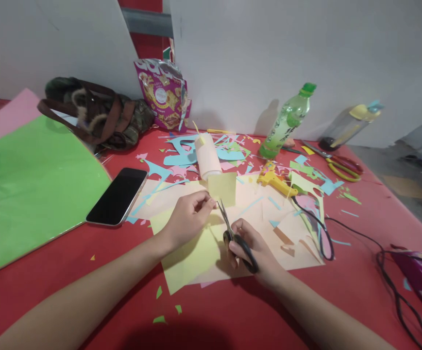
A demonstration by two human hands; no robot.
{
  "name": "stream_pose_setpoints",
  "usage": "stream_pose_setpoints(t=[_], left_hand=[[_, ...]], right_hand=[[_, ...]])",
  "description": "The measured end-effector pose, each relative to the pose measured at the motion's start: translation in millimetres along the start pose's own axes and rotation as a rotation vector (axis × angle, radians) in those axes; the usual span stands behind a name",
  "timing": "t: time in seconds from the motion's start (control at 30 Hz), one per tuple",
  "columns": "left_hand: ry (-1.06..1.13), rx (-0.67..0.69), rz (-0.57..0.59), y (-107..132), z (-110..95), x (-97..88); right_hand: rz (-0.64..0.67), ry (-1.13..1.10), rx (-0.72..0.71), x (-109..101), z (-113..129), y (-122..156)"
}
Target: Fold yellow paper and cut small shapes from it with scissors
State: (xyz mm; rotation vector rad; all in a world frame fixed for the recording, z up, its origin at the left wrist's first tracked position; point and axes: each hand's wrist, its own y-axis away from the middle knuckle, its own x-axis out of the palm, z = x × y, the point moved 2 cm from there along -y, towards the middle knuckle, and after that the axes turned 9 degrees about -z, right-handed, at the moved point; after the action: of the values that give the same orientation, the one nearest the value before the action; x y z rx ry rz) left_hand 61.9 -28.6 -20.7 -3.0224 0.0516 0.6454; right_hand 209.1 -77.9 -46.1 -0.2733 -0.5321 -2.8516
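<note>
My left hand pinches the edge of a small yellow paper square, holding it upright above the table. My right hand grips black-handled scissors, whose blades point up at the bottom edge of that square. Under both hands lie a larger yellow sheet and a pale peach sheet on the red table. A pink paper roll stands just behind the yellow square.
A black phone and green sheet lie left. A bag and snack pouch sit at the back. A yellow glue gun, green bottle, red-yellow scissors, black cable and purple device lie right. Paper scraps are scattered about.
</note>
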Motion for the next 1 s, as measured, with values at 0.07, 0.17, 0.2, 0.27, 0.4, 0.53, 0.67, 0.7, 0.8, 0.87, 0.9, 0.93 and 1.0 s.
stream_pose_setpoints(t=[0.07,0.17,0.2,0.27,0.4,0.53,0.67,0.7,0.8,0.87,0.9,0.93,1.0], left_hand=[[-0.006,0.014,0.006,0.4,-0.4,0.2],[0.001,0.043,0.02,0.9,-1.3,1.0],[0.004,0.05,0.028,1.1,-1.9,1.4],[0.013,0.05,0.052,1.6,-3.0,2.1],[0.041,0.001,0.116,2.5,-4.8,3.0],[0.107,-0.038,0.171,2.8,-5.5,3.6],[0.165,-0.053,0.231,3.6,-6.3,4.4],[0.171,-0.058,0.245,4.0,-6.6,4.5],[0.173,-0.084,0.281,5.2,-7.3,4.4],[0.179,-0.099,0.291,5.7,-7.8,4.3],[0.182,-0.103,0.293,5.8,-8.0,4.3],[0.187,-0.105,0.293,5.9,-8.3,4.4],[0.193,-0.098,0.293,6.0,-8.8,4.9]], right_hand=[[0.006,-0.005,0.001,0.1,0.2,-0.1],[-0.004,-0.005,-0.001,-0.2,0.6,-0.2],[-0.006,-0.009,-0.004,-0.4,0.8,-0.3],[-0.009,-0.02,-0.011,-0.6,1.0,-0.9],[-0.015,-0.029,-0.021,-1.6,0.2,-2.1],[0.001,-0.043,-0.017,-2.2,-1.6,-1.6],[0.012,-0.05,0.002,-2.9,-2.9,-1.3],[0.012,-0.054,0.007,-3.2,-3.1,-1.5],[0.02,-0.097,0.01,-4.5,-3.5,-2.0],[0.039,-0.12,0.014,-5.2,-4.3,-1.9],[0.052,-0.125,0.015,-5.5,-4.7,-1.8],[0.063,-0.127,0.016,-5.7,-5.3,-1.6],[0.072,-0.139,0.011,-6.3,-6.6,-1.3]])
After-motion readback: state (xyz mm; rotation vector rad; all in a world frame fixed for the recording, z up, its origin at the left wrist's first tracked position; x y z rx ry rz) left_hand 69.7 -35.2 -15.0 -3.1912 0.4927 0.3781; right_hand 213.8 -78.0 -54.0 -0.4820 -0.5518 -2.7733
